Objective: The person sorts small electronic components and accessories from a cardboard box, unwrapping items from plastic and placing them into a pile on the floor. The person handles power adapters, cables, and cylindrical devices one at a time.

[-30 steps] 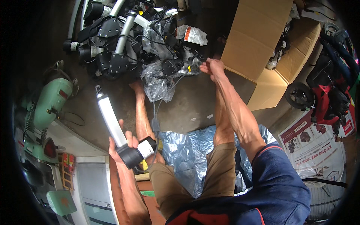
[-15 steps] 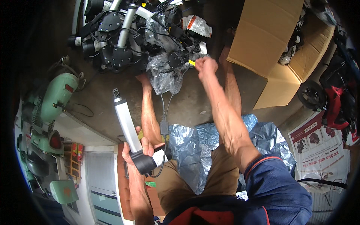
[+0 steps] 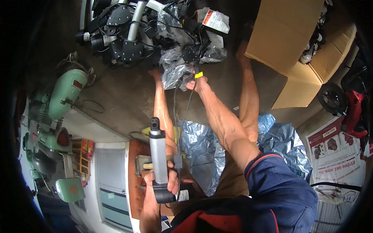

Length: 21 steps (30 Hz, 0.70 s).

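My left hand (image 3: 173, 182) is closed around the black motor end of a linear actuator (image 3: 158, 159), whose silver tube points up and away from me. A thin cable (image 3: 185, 116) runs from it through a small grey inline connector (image 3: 178, 161) toward the pile ahead. My right hand (image 3: 196, 83) reaches out to the near edge of a clear plastic bag (image 3: 175, 73). Its fingers are curled at the cable, which crosses in front of them; the bag and cable partly hide the fingertips. A yellow tag (image 3: 199, 75) sits at that hand.
Ahead lies a pile of black-and-silver actuators (image 3: 132, 50) with tangled cables and bags. An opened cardboard box (image 3: 283, 39) stands at far right. Silver-blue plastic sheeting (image 3: 202, 151) lies by my legs. A green scooter (image 3: 64, 93) is at left, a red vehicle (image 3: 351, 108) at right.
My right hand has moved left and nearer me, to the cable by the bag. My left hand has brought the actuator nearer and more upright in view. The whole view has shifted slightly.
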Each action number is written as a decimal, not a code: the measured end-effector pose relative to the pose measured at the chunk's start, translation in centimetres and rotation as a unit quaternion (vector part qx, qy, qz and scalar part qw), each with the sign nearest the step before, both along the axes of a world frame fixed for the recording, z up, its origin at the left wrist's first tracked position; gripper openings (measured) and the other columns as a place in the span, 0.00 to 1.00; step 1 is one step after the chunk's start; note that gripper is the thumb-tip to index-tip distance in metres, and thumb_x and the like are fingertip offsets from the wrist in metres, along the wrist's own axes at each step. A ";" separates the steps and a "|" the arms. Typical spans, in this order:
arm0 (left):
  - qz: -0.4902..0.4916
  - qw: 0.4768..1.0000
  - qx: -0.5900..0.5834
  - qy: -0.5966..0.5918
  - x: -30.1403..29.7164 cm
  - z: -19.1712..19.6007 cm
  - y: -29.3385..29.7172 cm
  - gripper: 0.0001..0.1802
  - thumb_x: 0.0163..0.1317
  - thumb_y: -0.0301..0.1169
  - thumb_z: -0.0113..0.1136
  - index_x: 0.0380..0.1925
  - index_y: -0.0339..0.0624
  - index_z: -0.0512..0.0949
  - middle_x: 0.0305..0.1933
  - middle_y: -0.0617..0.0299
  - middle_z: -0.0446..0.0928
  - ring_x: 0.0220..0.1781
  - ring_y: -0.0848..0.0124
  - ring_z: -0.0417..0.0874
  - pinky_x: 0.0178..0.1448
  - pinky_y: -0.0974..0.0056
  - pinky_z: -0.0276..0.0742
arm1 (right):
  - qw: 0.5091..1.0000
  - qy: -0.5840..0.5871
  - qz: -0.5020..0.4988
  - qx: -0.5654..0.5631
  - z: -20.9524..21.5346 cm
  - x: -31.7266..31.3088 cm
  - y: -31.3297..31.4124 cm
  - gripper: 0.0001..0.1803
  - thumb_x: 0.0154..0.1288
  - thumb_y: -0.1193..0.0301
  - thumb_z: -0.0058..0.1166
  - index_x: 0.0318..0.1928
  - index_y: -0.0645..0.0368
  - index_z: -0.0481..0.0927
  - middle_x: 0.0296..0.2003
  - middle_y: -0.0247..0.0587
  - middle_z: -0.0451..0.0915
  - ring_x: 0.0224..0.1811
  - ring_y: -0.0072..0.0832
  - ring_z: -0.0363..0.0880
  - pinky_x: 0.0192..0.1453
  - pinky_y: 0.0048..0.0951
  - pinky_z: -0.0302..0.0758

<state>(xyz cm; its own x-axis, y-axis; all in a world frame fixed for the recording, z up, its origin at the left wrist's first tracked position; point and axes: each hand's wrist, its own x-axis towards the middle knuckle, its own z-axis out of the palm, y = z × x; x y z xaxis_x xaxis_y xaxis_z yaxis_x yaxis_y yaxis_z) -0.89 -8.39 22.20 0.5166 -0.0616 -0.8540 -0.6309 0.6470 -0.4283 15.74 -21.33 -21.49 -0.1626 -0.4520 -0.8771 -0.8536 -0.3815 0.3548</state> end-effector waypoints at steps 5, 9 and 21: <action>-0.059 0.993 -0.102 0.032 1.0 2.7 2.1 0.40 0.55 0.48 0.69 0.62 0.32 0.73 0.26 0.39 0.76 0.26 0.45 0.80 0.35 0.49 0.81 | 0.980 0.099 -0.132 0.114 -6.3 -1.8 -2.4 0.25 0.73 0.50 0.56 0.60 0.53 0.79 0.54 0.46 0.82 0.56 0.48 0.81 0.53 0.63 0.84; -0.149 0.981 -0.105 0.064 1.0 2.3 2.2 0.36 0.56 0.51 0.65 0.56 0.33 0.75 0.19 0.43 0.72 0.20 0.47 0.78 0.28 0.52 0.81 | 0.849 0.167 -0.404 0.297 -9.2 -5.2 -2.4 0.18 0.80 0.58 0.51 0.55 0.58 0.82 0.50 0.45 0.86 0.49 0.41 0.87 0.44 0.47 0.89; -0.048 0.992 0.113 0.022 -5.9 -5.5 1.5 0.41 0.58 0.47 0.65 0.71 0.50 0.65 0.27 0.53 0.77 0.30 0.53 0.85 0.71 0.15 0.56 | 0.886 0.060 0.190 0.419 9.3 2.2 -1.3 0.34 0.56 0.82 0.55 0.68 0.61 0.73 0.52 0.38 0.82 0.54 0.27 0.80 0.60 0.27 0.76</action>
